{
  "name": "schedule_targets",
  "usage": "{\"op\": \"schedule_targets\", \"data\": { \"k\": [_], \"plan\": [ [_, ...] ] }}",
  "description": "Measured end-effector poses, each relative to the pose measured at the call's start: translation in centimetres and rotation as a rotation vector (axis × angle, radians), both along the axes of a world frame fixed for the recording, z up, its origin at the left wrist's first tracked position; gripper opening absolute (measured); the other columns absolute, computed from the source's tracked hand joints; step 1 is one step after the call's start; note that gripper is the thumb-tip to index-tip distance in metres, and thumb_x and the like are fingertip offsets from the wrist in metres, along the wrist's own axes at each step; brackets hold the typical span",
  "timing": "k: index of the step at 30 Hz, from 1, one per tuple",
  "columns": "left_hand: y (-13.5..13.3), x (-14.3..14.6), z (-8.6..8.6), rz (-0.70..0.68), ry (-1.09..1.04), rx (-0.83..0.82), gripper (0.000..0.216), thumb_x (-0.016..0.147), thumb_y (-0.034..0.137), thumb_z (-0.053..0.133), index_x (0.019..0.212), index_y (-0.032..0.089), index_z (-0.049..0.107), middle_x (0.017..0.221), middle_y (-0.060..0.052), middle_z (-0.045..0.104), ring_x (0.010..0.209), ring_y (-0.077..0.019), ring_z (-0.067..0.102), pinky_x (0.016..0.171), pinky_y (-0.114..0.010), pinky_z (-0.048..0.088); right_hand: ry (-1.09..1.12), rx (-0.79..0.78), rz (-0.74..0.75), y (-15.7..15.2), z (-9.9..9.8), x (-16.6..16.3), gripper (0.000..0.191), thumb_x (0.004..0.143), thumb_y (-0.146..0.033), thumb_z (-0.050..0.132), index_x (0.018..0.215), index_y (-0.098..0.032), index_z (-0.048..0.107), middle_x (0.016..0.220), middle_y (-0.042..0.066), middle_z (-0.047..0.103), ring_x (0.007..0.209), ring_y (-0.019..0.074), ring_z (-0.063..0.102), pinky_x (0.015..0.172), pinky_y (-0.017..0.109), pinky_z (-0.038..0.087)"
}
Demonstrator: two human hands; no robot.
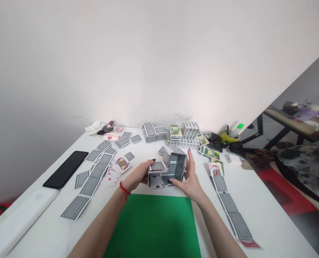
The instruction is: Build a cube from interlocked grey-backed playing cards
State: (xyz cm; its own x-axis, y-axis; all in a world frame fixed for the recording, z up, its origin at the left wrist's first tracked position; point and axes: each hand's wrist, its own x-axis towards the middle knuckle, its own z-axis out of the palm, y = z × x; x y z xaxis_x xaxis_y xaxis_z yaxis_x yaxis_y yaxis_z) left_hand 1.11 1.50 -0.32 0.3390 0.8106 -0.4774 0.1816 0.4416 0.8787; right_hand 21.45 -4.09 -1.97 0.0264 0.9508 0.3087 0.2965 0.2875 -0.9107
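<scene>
Between my hands is a hollow structure made of folded playing cards (172,163), its open side facing me. My left hand (140,175) grips its lower left box section, thumb on top. Around its right side curves my right hand (189,181), with the thumb at the inner lower edge and the fingers behind the right wall. Just in front of the structure lies a green sheet (156,225). Left of my left hand are loose face-up cards (122,164) and a strip of joined cards (96,173).
Finished-looking card boxes (150,132) and stacked card packs (183,142) stand by the wall. A black phone (66,169) and a long white device (25,215) lie left. Another card strip (229,203) lies right, below a yellow-green tape dispenser (228,137).
</scene>
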Motion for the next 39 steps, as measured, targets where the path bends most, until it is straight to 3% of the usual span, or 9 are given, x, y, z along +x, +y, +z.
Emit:
{"op": "schedule_targets", "data": {
  "k": [2, 7, 11, 16, 22, 28, 34, 37, 39],
  "plan": [
    [0.1, 0.0, 0.0, -0.039, 0.022, -0.048, 0.048, 0.074, 0.059, 0.043, 0.079, 0.014, 0.059, 0.058, 0.0, 0.054, 0.05, -0.0136, 0.05, 0.046, -0.025, 0.043, 0.178, -0.048, -0.02, 0.9, -0.6, -0.4, 0.103, 0.069, -0.042, 0.069, 0.144, -0.027, 0.0, 0.14, 0.014, 0.036, 0.118, 0.0247, 0.05, 0.093, 0.041, 0.045],
    [0.2, -0.1, 0.2, -0.178, 0.087, 0.086, 0.057, 0.078, 0.061, 0.038, 0.097, 0.013, 0.064, 0.076, -0.005, 0.064, 0.065, -0.0159, 0.056, 0.056, -0.025, 0.044, 0.429, -0.267, -0.059, 2.4, -2.5, -0.8, 0.081, 0.063, -0.043, 0.072, 0.133, -0.021, 0.038, 0.122, 0.01, 0.058, 0.103, 0.0243, 0.059, 0.089, 0.04, 0.047],
    [0.2, -1.0, 1.4, -0.322, -0.017, 0.23, 0.054, 0.08, 0.056, 0.047, 0.116, 0.017, 0.058, 0.11, -0.01, 0.063, 0.094, -0.0202, 0.058, 0.075, -0.029, 0.047, 0.406, -0.414, -0.102, 3.0, -2.7, 0.0, 0.053, 0.062, -0.04, 0.071, 0.108, -0.017, 0.06, 0.099, 0.007, 0.068, 0.087, 0.0232, 0.063, 0.074, 0.034, 0.05],
    [0.0, -1.8, 2.3, -0.609, -0.017, 0.35, 0.04, 0.081, 0.042, 0.055, 0.113, 0.021, 0.063, 0.115, -0.004, 0.064, 0.103, -0.0219, 0.057, 0.089, -0.029, 0.043, 0.283, -0.516, -0.002, 3.9, -2.2, 1.6, 0.04, 0.065, -0.037, 0.066, 0.097, -0.015, 0.065, 0.084, 0.005, 0.069, 0.07, 0.0194, 0.062, 0.061, 0.029, 0.047],
    [-0.3, -1.5, 2.2, -0.603, 0.079, 0.382, 0.038, 0.081, 0.028, 0.049, 0.117, 0.022, 0.061, 0.11, -0.001, 0.066, 0.1, -0.0208, 0.059, 0.085, -0.026, 0.044, -0.111, -0.372, 0.041, 6.8, -2.1, 1.7, 0.032, 0.068, -0.028, 0.061, 0.097, -0.016, 0.068, 0.091, 0.003, 0.07, 0.08, 0.0207, 0.063, 0.072, 0.031, 0.048],
    [-0.4, -1.8, 2.1, -0.58, 0.006, 0.188, 0.05, 0.075, 0.015, 0.042, 0.124, 0.021, 0.054, 0.108, 0.0, 0.066, 0.099, -0.0174, 0.059, 0.085, -0.027, 0.047, -0.467, -0.161, -0.024, 8.8, -0.1, 0.4, 0.035, 0.072, -0.021, 0.06, 0.106, -0.016, 0.065, 0.097, 0.008, 0.069, 0.087, 0.0205, 0.063, 0.084, 0.035, 0.047],
    [-0.4, -1.7, 0.9, -0.512, 0.143, 0.413, 0.051, 0.069, 0.012, 0.049, 0.119, 0.018, 0.057, 0.11, -0.002, 0.066, 0.096, -0.0194, 0.061, 0.084, -0.027, 0.046, -0.621, 0.161, -0.21, 3.2, 1.8, -1.4, 0.024, 0.085, -0.022, 0.046, 0.097, -0.017, 0.065, 0.092, 0.009, 0.066, 0.091, 0.0216, 0.059, 0.084, 0.036, 0.048],
    [-0.7, -1.1, -0.1, -0.448, 0.254, 0.552, 0.046, 0.071, 0.015, 0.049, 0.116, 0.019, 0.058, 0.106, -0.003, 0.067, 0.088, -0.0189, 0.062, 0.08, -0.025, 0.047, -0.686, 0.162, -0.203, -0.8, 0.6, -3.1, 0.025, 0.087, -0.028, 0.046, 0.101, -0.016, 0.063, 0.092, 0.011, 0.067, 0.09, 0.0235, 0.061, 0.081, 0.037, 0.049],
    [-1.2, -0.7, -0.4, -0.394, 0.311, 0.625, 0.041, 0.076, 0.02, 0.048, 0.116, 0.02, 0.058, 0.104, -0.003, 0.068, 0.087, -0.0195, 0.062, 0.078, -0.025, 0.046, -0.74, 0.146, -0.237, -2.7, -0.6, -4.1, 0.043, 0.082, -0.041, 0.053, 0.116, -0.013, 0.056, 0.098, 0.015, 0.066, 0.089, 0.0285, 0.061, 0.075, 0.041, 0.051]
  ]
}}
